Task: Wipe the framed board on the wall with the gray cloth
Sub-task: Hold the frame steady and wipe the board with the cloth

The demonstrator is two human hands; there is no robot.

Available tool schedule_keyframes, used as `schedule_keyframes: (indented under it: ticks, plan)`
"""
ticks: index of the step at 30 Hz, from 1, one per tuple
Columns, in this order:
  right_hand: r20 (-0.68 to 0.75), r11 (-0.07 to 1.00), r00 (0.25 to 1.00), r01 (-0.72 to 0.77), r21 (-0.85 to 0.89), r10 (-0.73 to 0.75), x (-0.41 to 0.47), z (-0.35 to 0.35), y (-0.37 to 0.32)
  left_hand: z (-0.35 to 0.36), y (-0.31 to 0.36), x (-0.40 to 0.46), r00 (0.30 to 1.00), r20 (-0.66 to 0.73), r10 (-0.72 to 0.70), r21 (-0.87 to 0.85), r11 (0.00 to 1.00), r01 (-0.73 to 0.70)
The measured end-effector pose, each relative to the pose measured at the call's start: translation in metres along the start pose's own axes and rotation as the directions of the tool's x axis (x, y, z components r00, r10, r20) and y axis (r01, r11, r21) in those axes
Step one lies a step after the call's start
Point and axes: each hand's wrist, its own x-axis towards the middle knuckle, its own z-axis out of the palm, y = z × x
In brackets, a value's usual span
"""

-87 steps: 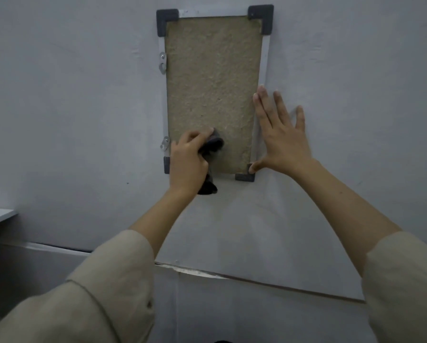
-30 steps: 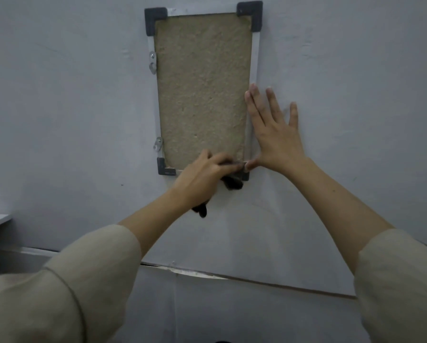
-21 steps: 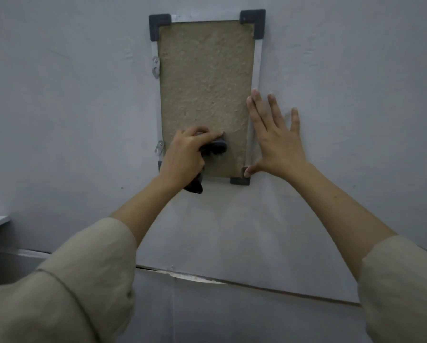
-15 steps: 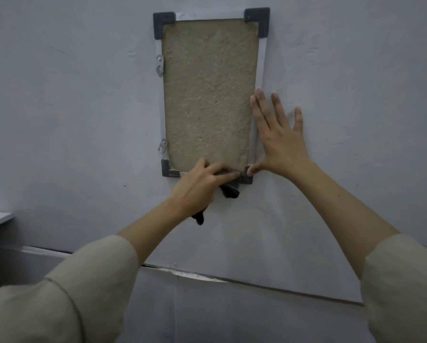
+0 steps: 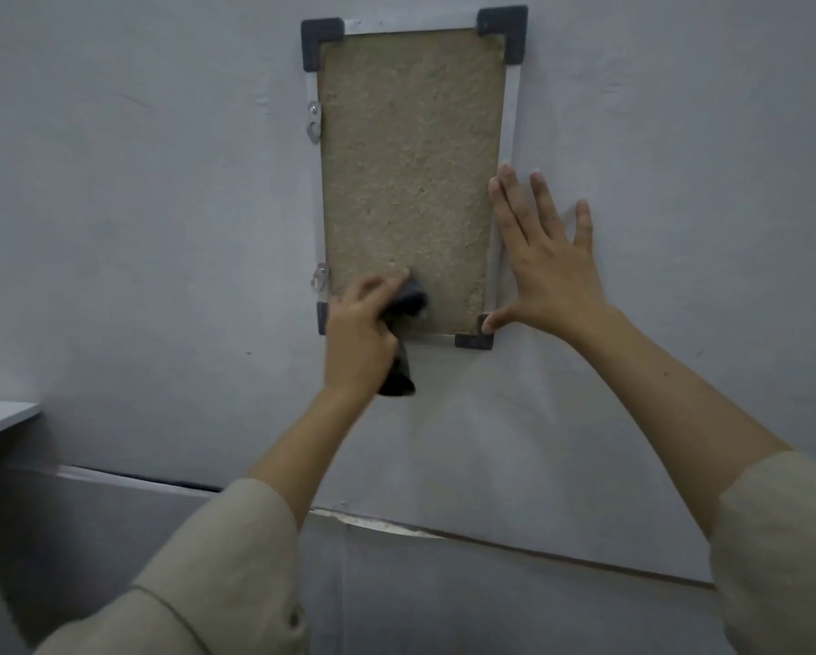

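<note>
On wall ahead, framed board [image 5: 410, 172] hangs upright — tan panel, metal rim, dark corner caps. My left hand [image 5: 358, 338] curls fingers round gray cloth [image 5: 408, 307], bunched top pressed on board's lower left area, loose tail hanging below bottom rim. My right hand [image 5: 545, 262] lies flat, fingers spread straight, on wall and board's right rim — thumb seemingly touching lower right cap, blurred.

We see the left hand [image 5: 357, 338] gripping the gray cloth [image 5: 408, 304] against the framed board [image 5: 410, 177] near its lower left corner, while the right hand [image 5: 545, 267] lies flat, fingers spread, over the board's right edge and the wall [image 5: 136, 205].
</note>
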Motion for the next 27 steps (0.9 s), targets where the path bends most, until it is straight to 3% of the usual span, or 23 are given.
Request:
schedule_keyframes:
  ticks: [2, 5, 7, 9, 11, 13, 15, 21, 27]
  plan:
    - [0.002, 1.0, 1.0, -0.003, -0.001, 0.003, 0.0, 0.0, 0.0, 0.011, 0.008, -0.015, 0.988, 0.118, 0.101, 0.063, 0.992, -0.109]
    - [0.003, 1.0, 1.0, -0.004, -0.009, 0.004, -0.001, -0.002, 0.0, 0.009, 0.006, -0.016, 0.915, 0.302, 0.267, 0.125, 0.941, -0.315]
    - [0.003, 1.0, 1.0, -0.002, -0.009, 0.002, -0.002, -0.003, 0.001, -0.002, -0.001, -0.004, 0.885, 0.35, 0.306, 0.158, 0.912, -0.378]
    - [0.007, 1.0, 1.0, 0.002, -0.004, -0.002, -0.002, -0.004, 0.0, -0.017, -0.013, 0.008, 0.939, 0.243, 0.245, 0.188, 0.937, -0.293]
    - [0.011, 1.0, 1.0, 0.0, 0.002, 0.0, -0.001, -0.003, 0.0, -0.036, -0.033, 0.02, 0.998, 0.039, 0.053, 0.145, 0.988, -0.058]
    - [0.014, 1.0, 1.0, 0.0, 0.006, 0.0, 0.0, -0.003, 0.001, -0.053, -0.055, 0.027, 0.98, -0.099, -0.171, 0.035, 0.984, 0.176]
    - [0.013, 1.0, 1.0, 0.002, 0.004, -0.002, 0.0, -0.002, 0.001, -0.057, -0.064, 0.026, 0.952, -0.132, -0.278, -0.025, 0.961, 0.277]
    - [0.011, 1.0, 1.0, -0.005, -0.007, 0.005, 0.0, 0.0, 0.0, -0.027, -0.039, 0.004, 0.905, -0.227, -0.36, -0.196, 0.927, 0.319]
    - [0.007, 1.0, 1.0, -0.003, -0.011, 0.003, 0.0, 0.0, 0.0, 0.011, 0.001, -0.02, 0.967, -0.123, -0.223, -0.179, 0.963, 0.199]
